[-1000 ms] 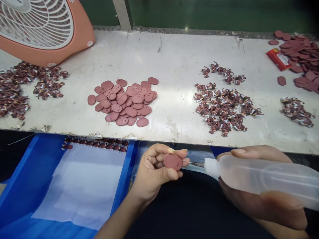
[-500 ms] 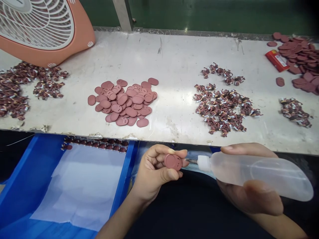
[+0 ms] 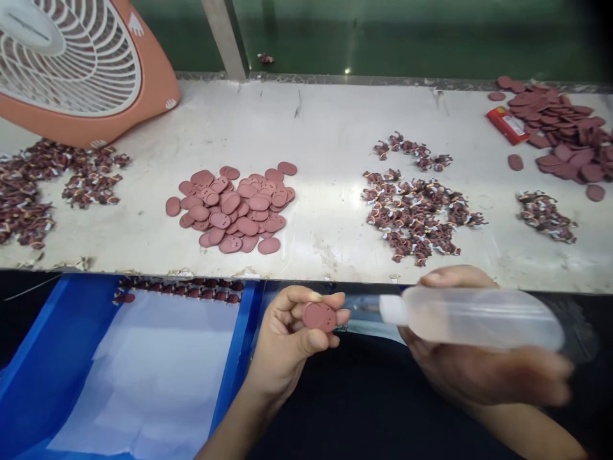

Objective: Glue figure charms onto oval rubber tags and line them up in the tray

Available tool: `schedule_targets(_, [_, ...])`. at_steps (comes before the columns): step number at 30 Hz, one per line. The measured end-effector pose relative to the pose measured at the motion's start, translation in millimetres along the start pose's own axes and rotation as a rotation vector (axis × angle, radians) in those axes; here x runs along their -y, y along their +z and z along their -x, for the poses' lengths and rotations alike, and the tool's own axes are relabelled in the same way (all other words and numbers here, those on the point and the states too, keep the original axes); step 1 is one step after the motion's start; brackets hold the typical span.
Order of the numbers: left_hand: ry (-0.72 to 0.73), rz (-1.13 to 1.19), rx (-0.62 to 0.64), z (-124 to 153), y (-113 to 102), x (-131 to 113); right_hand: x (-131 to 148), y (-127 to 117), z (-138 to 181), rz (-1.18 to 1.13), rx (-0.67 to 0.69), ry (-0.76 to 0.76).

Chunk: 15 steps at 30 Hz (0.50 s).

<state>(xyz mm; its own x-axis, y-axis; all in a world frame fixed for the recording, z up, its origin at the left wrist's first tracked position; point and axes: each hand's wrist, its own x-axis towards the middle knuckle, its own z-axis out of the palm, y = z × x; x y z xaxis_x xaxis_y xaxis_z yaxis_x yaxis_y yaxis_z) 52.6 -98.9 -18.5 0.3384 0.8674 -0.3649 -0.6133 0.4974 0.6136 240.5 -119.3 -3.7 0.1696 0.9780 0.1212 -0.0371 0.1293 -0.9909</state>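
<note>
Left hand (image 3: 292,338) pinches one disc (image 3: 319,316); right hand (image 3: 479,374) grips the bottle (image 3: 474,317), nozzle aimed at it. The pile (image 3: 234,207) by the tabletop's (image 3: 335,128) front edge lies untouched.

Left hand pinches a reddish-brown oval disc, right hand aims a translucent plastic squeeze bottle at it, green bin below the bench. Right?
No: the head view shows the plastic bin below the white bench is blue, not green. Otherwise yes: left hand pinches the reddish-brown oval disc, right hand aims the translucent plastic squeeze bottle at it.
</note>
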Motion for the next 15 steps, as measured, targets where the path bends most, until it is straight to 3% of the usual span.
schedule_targets(4, [0.083, -0.039, -0.13, 6, -9, -9, 0, 20, -19, -0.233, 0.137, 0.059])
schedule_targets(6, [0.128, -0.069, -0.307, 7, -14, -16, -6, 31, -30, -0.23, 0.205, 0.048])
schedule_targets(9, [0.194, -0.102, -0.517, 5, -16, -25, -19, 44, -48, -0.076, 0.228, -0.042])
schedule_targets(15, [0.206, -0.117, -0.52, 5, -10, -31, -26, 53, -84, 0.461, 0.183, -0.193])
